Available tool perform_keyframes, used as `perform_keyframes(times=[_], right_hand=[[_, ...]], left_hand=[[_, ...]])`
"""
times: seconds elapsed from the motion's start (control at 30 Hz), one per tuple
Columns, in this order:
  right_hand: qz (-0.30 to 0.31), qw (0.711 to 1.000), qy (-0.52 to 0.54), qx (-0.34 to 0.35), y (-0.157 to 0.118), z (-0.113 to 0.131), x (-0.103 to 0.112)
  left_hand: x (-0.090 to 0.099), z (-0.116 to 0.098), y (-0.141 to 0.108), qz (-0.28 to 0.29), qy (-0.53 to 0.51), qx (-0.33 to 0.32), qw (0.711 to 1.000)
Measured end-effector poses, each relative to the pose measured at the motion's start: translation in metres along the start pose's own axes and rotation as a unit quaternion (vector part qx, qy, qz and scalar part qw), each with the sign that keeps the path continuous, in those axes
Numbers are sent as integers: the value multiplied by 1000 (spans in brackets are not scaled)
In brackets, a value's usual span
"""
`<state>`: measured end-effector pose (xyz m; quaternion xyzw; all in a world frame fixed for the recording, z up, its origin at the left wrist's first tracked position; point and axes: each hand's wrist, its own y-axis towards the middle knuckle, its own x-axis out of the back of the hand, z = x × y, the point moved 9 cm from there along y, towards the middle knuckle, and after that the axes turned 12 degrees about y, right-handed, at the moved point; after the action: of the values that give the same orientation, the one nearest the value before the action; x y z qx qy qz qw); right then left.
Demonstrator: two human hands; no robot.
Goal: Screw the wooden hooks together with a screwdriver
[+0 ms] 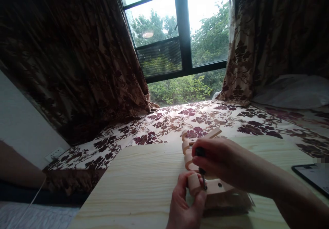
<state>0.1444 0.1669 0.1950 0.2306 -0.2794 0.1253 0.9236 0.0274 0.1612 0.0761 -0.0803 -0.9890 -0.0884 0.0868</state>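
My right hand (216, 155) is closed around the dark handle of a screwdriver (200, 152), which points downward. Its metal shaft ends at a small screw by the end of a pale wooden strip (214, 187). A dark round spot shows farther along that strip. Pinched between the fingers of my left hand (183, 201) is a rounded wooden block (194, 183), held against the strip's end. Just beyond my hands lie more curved wooden pieces (189, 161), partly hidden by my right hand. Something brownish and blurred (227, 203) sits under the strip.
The work lies on a pale wooden board (138, 177). On the right rests a phone-like device (311, 176). Floral fabric (164, 123) covers the surface behind, below a window (186, 27) between patterned curtains (102, 51). A wall socket (54, 153) is at the left.
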Motion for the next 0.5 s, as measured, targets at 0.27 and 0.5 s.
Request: perform_keyframes(times=[0.27,0.5], right_hand=[[-23,999,-37,-26,1,2,4],[3,1000,1,-30,1,0,-4]], left_hand=[[2,10,1,-1,-1,-23,1000],[-1,15,3,-9,-47,-26,998]])
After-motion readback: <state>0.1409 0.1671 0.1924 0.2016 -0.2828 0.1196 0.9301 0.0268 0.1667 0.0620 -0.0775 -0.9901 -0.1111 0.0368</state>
